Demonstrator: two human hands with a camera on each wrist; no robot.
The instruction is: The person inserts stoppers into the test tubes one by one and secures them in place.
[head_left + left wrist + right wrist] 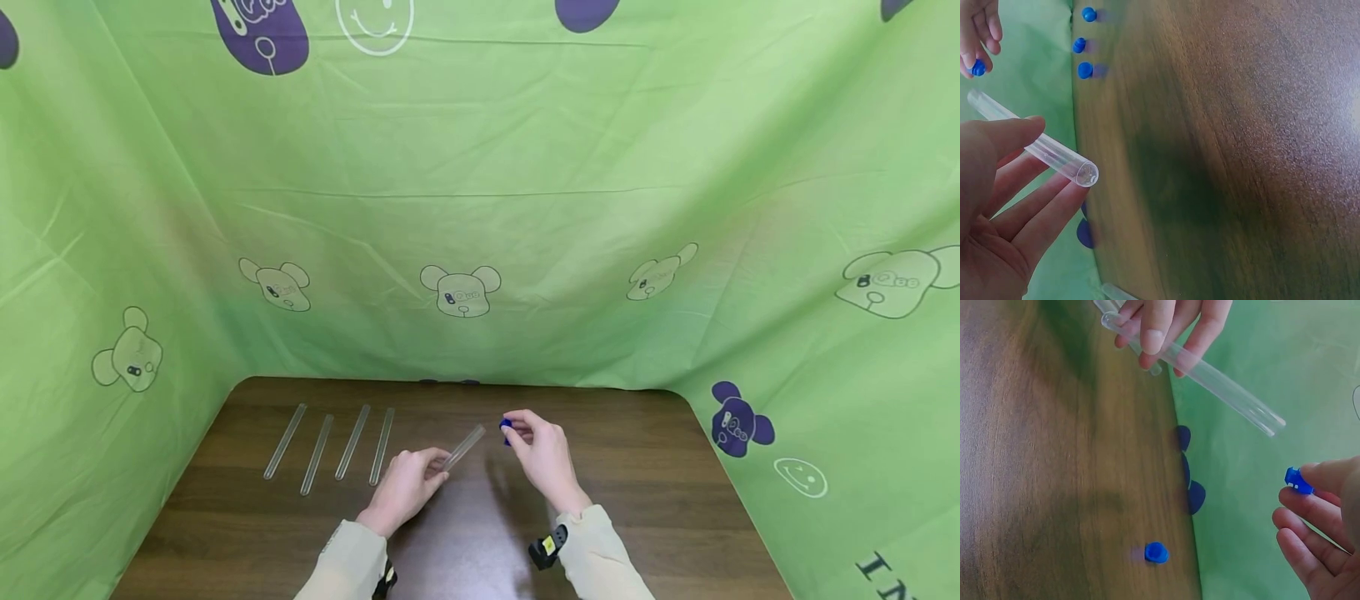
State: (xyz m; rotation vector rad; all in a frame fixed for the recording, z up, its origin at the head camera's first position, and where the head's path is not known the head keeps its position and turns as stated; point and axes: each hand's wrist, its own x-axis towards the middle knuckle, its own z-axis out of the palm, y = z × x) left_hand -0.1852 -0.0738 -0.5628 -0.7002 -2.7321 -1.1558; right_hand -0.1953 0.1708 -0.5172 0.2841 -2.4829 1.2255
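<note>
Over the counter, I watch the left hand hold a clear tube, probably light, stiff and slippery (mid-length seems the surest grip), while the right hand pinches a blue stopper just right of the tube's far end

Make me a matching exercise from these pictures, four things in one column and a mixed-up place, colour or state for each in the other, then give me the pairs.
Column one:
1. Left hand
2. Backdrop cloth
3. Right hand
4. Four loose tubes

Column two:
A. Mostly green
B. Lying on the left part of the table
C. Pinching a small blue cap
D. Holding a clear tube

Pairs: 1-D, 2-A, 3-C, 4-B.
</note>
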